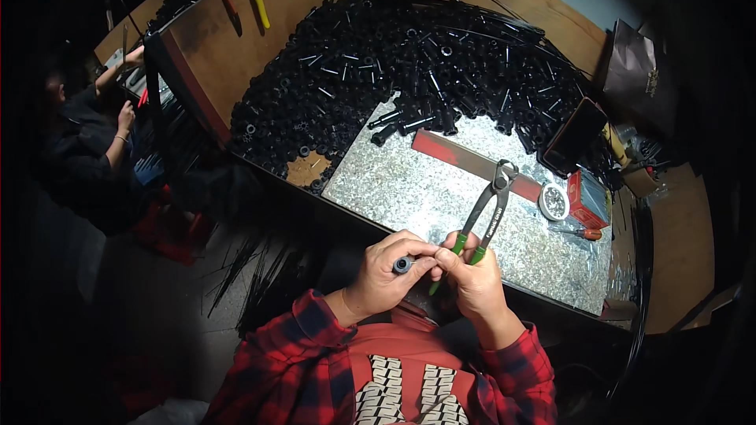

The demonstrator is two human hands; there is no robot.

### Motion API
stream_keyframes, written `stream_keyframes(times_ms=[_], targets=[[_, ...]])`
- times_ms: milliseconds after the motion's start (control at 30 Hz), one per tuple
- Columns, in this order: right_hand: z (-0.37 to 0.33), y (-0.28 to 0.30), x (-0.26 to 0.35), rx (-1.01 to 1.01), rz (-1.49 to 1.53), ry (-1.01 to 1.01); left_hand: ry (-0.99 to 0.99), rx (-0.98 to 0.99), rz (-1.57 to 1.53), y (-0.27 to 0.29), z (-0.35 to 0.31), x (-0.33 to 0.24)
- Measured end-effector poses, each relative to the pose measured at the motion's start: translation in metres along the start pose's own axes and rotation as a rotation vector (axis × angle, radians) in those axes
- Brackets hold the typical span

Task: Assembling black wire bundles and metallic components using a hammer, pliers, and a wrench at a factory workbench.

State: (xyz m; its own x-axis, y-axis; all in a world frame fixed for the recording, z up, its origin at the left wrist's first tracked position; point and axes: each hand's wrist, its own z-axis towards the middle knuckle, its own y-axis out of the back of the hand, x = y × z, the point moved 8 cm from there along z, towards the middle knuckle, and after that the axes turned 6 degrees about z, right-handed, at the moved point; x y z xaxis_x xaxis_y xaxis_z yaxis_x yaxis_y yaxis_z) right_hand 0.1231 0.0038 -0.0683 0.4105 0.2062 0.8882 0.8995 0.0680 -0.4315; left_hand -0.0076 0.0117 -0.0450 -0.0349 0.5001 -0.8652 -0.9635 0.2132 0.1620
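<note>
My left hand [370, 279] is closed around a small black cylindrical part [402, 265] whose round grey end faces up. In my right hand [479, 287] is a pair of end-cutting pincers [499, 183] with green handles, the jaws pointing away from me. The fingertips of both hands meet in front of my chest, near the front edge of the metal-topped bench [362, 181]. Anything pinched between those fingertips is too small to make out. Beyond the pincers' jaws a worn red bar [457, 156] lies across the bench top.
Black tubular parts [346, 79] form a large heap inside wooden boards. To the right are a round white dish [554, 201], a red box [589, 198], a screwdriver [589, 234] and a dark phone-like slab [573, 134]. Yellow-handled pliers [257, 4] hang at left; a co-worker [87, 134] sits beyond.
</note>
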Motion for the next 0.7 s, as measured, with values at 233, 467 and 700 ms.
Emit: stream_keyframes(times_ms=[233,467,700], targets=[[0.004,0.004,-0.008,-0.029,-0.021,0.020,-0.051,-0.038,0.077,0.002,0.002,-0.001],[0.001,0.004,0.001,-0.050,-0.138,0.067,0.017,-0.107,0.154,0.012,0.003,0.004],[-0.008,-0.013,0.032,0.036,-0.741,0.635,0.036,0.014,0.044,0.010,0.008,0.002]])
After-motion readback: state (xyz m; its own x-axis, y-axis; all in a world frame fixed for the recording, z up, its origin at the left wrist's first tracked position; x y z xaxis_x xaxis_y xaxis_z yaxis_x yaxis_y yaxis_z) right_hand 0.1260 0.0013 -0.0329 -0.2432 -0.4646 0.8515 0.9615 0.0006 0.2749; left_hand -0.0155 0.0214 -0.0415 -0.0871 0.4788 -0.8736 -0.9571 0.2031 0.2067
